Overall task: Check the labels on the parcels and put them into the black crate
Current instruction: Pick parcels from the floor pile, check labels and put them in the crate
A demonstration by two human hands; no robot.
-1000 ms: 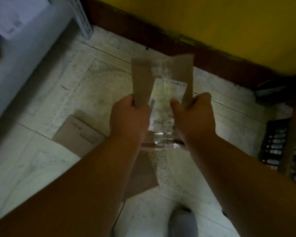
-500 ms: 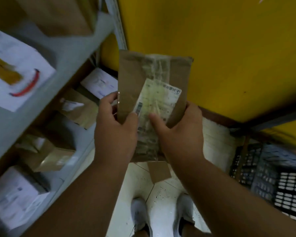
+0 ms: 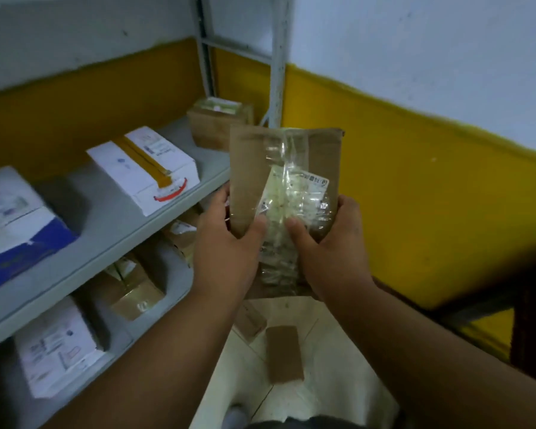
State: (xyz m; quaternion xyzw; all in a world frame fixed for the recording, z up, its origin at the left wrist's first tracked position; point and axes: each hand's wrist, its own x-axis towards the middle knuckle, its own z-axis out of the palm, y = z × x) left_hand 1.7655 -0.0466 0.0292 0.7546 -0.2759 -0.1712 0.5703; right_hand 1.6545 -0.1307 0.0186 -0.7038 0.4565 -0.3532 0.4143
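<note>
I hold a flat brown parcel (image 3: 251,168) upright in front of me, its white label (image 3: 294,196) under clear tape facing me. My left hand (image 3: 226,246) grips its lower left side, thumb on the front. My right hand (image 3: 331,243) grips its lower right side, thumb pressed on the label. The black crate does not show in this frame.
A grey metal shelf (image 3: 112,224) runs along the left with white boxes (image 3: 146,168) and brown boxes (image 3: 220,122) on two levels. Two flat brown parcels (image 3: 283,352) lie on the tiled floor below my hands. A yellow and white wall stands on the right.
The view has tilted up from the floor to the shelf and wall. Both hands have kept hold of the parcel and raised it; the crate at right has left the frame.
</note>
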